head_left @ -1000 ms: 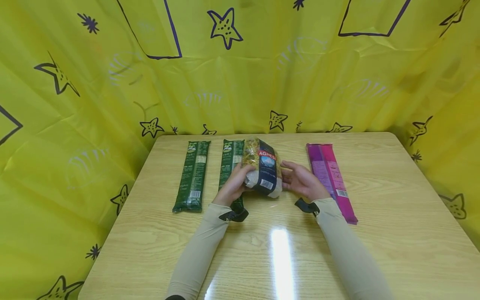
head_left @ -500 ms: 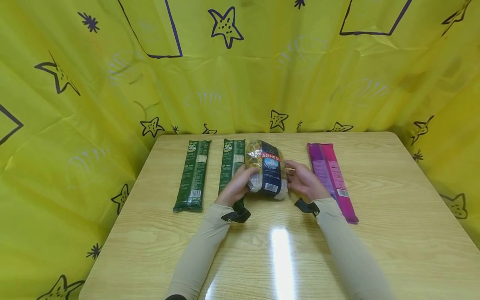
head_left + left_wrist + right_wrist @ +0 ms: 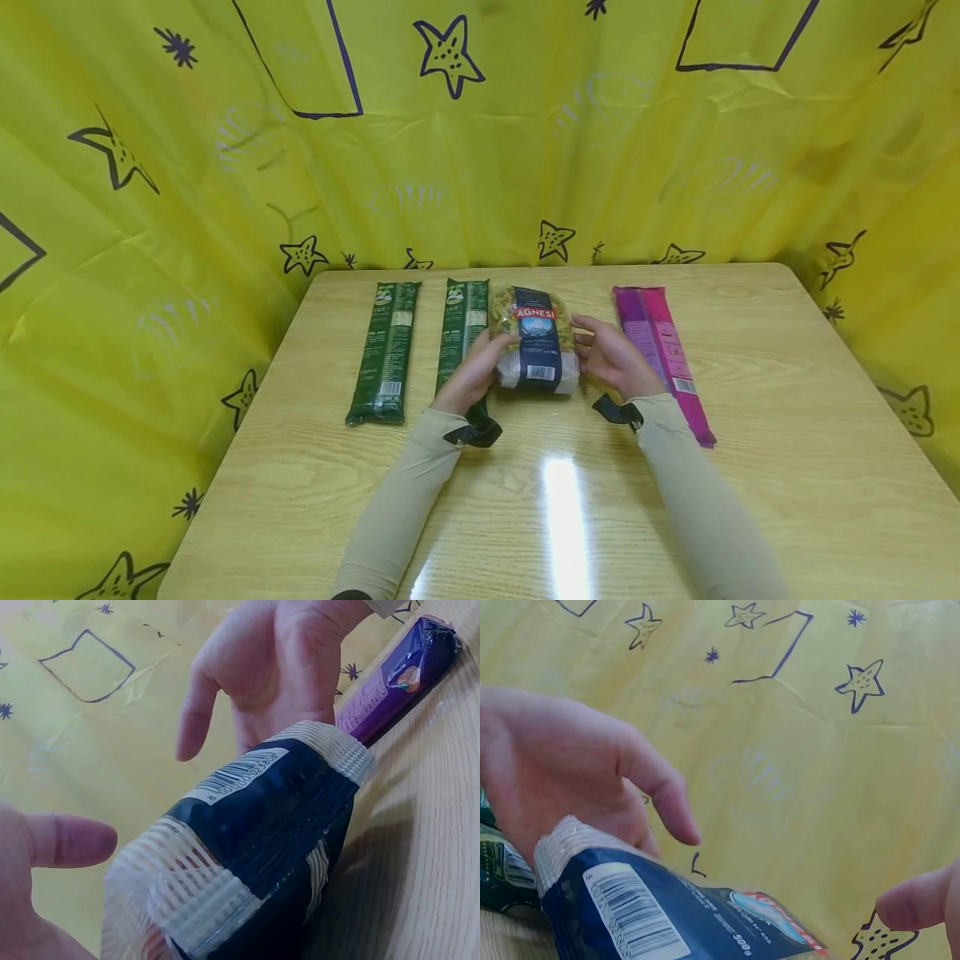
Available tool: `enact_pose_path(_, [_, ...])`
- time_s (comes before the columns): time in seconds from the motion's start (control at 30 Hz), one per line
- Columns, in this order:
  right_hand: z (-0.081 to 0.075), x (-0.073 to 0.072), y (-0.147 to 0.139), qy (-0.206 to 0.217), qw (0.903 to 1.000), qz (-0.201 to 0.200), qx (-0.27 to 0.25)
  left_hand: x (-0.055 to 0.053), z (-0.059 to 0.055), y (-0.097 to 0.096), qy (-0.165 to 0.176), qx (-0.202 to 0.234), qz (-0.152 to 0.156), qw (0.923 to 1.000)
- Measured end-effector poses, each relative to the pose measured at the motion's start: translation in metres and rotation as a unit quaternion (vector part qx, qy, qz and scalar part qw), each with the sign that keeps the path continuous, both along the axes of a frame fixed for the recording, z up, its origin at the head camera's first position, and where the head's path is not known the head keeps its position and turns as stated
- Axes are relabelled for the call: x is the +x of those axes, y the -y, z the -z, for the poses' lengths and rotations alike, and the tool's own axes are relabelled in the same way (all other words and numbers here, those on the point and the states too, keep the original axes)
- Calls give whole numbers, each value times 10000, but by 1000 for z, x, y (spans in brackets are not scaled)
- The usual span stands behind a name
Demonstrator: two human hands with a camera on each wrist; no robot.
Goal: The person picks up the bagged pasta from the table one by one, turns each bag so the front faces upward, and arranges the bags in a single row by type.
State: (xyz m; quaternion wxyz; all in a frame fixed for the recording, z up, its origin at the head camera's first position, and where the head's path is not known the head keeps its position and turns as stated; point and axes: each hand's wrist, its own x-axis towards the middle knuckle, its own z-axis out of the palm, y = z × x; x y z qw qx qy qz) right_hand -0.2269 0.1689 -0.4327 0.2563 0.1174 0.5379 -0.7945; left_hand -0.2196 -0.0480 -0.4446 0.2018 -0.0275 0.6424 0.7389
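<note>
A clear bag of pasta (image 3: 536, 337) with a dark blue AGNESI label lies face up in the middle of the table, low over or on the wood; its underside is hidden. My left hand (image 3: 474, 367) holds its left side, thumb over the top edge and fingers hidden behind or under it. At the right side, my right hand (image 3: 615, 357) has its fingers against or close to the bag. The right thumb (image 3: 919, 904) stands apart from it in the right wrist view. The bag's striped end and barcode (image 3: 238, 776) face the left wrist camera.
Two long green packs lie to the left, one at the far left (image 3: 384, 354) and one partly under my left arm (image 3: 461, 325). A long pink and purple pack (image 3: 667, 358) lies to the right, partly behind my right forearm. A yellow patterned curtain (image 3: 480, 183) encloses the wooden table (image 3: 787, 417).
The pasta bag has turned from a tilted angle to nearly straight, and its top edge sits a little lower. Both hands have stayed beside it. The other packs have not moved.
</note>
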Motion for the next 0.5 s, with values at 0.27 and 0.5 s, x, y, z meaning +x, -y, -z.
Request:
enact_pose_path(0.27, [-5,1,1,24,9999,125,-32,2,1,-2,17,-330,26,9994])
enact_pose_path(0.5, [-11,4,0,73,9995,297,-64,3,-2,1,-119,-736,-160,9971])
